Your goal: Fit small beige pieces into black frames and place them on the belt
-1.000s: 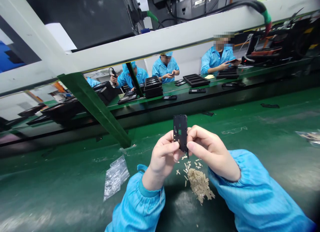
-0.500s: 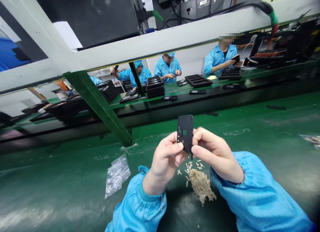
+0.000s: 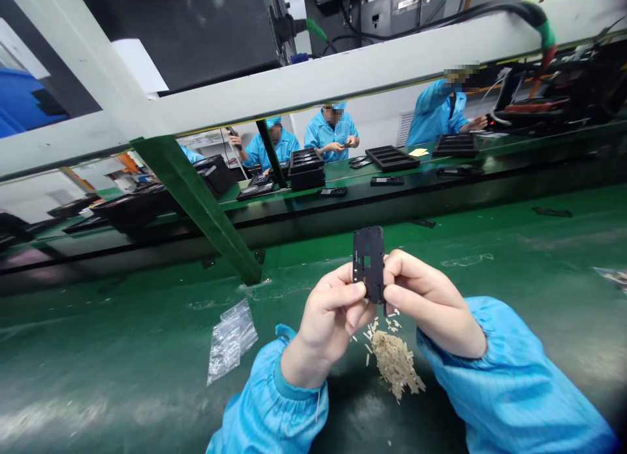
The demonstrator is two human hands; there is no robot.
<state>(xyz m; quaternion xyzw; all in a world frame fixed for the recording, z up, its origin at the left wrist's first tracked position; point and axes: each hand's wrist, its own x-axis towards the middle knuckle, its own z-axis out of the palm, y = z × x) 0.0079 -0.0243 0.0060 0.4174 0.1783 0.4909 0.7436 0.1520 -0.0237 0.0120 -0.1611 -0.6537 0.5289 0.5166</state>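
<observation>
A small black flat part [image 3: 369, 261] with cut-out holes stands upright between both hands above the green table [image 3: 122, 389]. My left hand [image 3: 330, 320] pinches its left edge with thumb and fingers closed. My right hand [image 3: 428, 300] grips its right edge, fingers curled. Both arms wear light blue sleeves. Directly below the hands lies a heap of small tan strips [image 3: 394, 366] on the table.
A crumpled clear plastic bag [image 3: 230, 340] lies left of my hands. A green slanted post [image 3: 200, 209] and white frame beam [image 3: 343, 68] cross ahead. Beyond, several people in blue coats work at a bench with black trays [image 3: 389, 157]. Another clear bag [image 3: 612, 275] lies far right.
The black part has turned so its flat face shows more fully. Both hands drifted slightly right. A person at the far bench leaned to the right.
</observation>
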